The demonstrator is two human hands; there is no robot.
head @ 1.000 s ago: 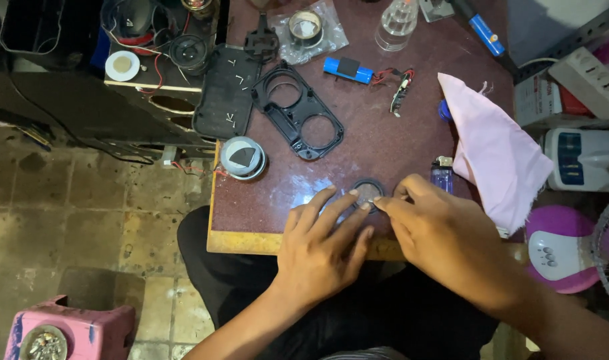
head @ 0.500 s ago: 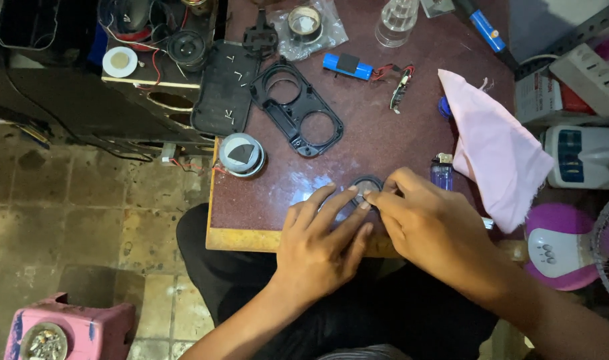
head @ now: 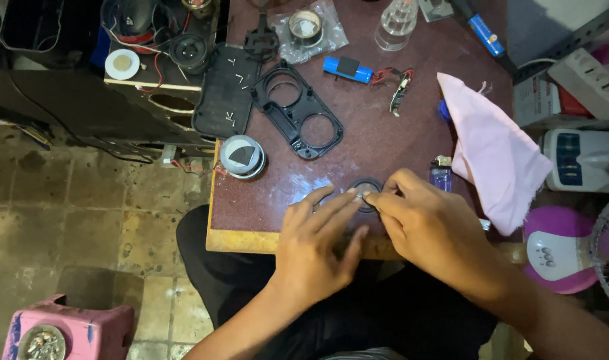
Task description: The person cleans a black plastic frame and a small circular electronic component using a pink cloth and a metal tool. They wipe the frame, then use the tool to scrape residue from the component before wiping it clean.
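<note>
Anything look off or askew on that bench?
Yes: a round silver speaker driver overhangs the table's left edge, its red wire trailing off the side. Small loose screws lie scattered on the black cover panel. Both hands, left hand and right hand, pinch a small black ring part.

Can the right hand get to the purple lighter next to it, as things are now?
Probably yes. The purple lighter lies on the table just beyond the right hand, with nothing between them, though its fingertips are now on the small round speaker.
</note>
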